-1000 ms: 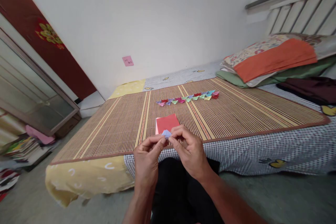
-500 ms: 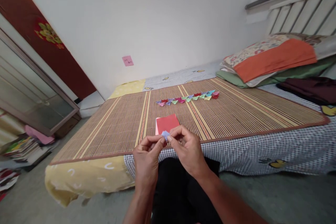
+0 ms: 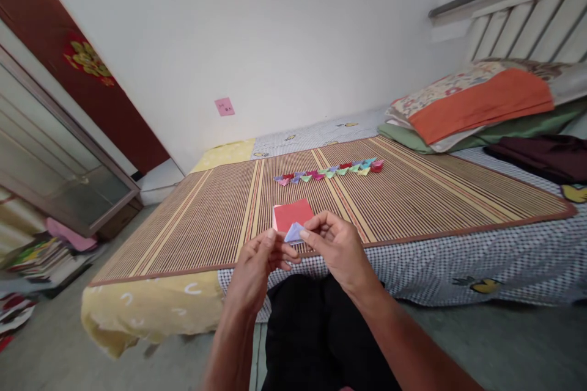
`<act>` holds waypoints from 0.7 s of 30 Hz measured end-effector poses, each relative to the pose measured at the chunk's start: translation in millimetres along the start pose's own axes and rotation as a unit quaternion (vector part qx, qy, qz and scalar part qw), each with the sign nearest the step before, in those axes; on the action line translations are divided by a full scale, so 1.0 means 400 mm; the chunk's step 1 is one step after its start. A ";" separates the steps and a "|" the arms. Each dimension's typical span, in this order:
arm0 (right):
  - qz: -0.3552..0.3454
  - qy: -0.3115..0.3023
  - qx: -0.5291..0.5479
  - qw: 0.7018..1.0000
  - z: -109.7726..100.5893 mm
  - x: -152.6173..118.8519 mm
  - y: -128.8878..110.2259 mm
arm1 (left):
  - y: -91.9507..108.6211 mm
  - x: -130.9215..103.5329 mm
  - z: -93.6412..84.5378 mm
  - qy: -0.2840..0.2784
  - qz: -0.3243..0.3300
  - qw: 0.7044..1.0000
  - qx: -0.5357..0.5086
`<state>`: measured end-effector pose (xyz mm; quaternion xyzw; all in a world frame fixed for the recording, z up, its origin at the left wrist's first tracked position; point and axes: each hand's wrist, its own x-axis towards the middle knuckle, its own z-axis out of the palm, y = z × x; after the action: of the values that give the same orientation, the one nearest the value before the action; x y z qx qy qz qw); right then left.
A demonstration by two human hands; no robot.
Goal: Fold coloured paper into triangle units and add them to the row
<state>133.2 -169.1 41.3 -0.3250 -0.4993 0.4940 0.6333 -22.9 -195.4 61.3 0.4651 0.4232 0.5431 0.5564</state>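
A small folded piece of light blue paper (image 3: 294, 233) is pinched between the thumb and fingers of my right hand (image 3: 337, 248). My left hand (image 3: 259, 259) is at the paper's left side, its fingers spread and its thumb raised; whether a fingertip touches the paper is hard to tell. Just behind the hands, a stack of square paper with a red sheet (image 3: 292, 214) on top lies on the striped mat (image 3: 206, 220). Farther back, several small folded paper pieces (image 3: 329, 172) in many colours form a long row.
Pillows with an orange cover (image 3: 481, 104) and a dark folded cloth (image 3: 541, 156) lie at the bed's right. A pink note (image 3: 224, 106) is on the wall. Books (image 3: 43, 256) are stacked at the left. The bed's front edge runs before my knees.
My left hand has opened from its pinch and moved slightly off the blue paper. The paper now shows as a wider triangle, a little farther right, in my right hand.
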 end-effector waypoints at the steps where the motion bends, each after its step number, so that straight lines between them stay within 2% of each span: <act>1: 0.009 0.000 0.003 1.000 0.001 0.000 -0.001 | -0.001 0.000 0.001 -0.013 -0.002 1.000 0.011; 7: 0.036 -0.025 -0.009 0.999 0.006 -0.008 -0.013 | -0.003 -0.009 0.025 -0.027 0.020 0.999 0.037; 12: 0.039 -0.046 0.014 0.998 0.003 -0.017 -0.022 | 0.005 -0.025 0.033 -0.009 0.079 0.991 0.111; 16: 0.040 -0.058 0.005 0.997 0.000 -0.021 -0.025 | 0.001 -0.028 0.033 -0.020 0.052 0.994 0.089; 21: 0.033 -0.089 -0.032 0.995 -0.023 -0.016 -0.034 | -0.012 -0.023 0.037 -0.005 0.018 1.000 0.001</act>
<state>146.1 -178.5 49.0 -0.3158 -0.5581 0.5256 0.5590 -8.1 -205.4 59.2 0.4761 0.4123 0.5504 0.5482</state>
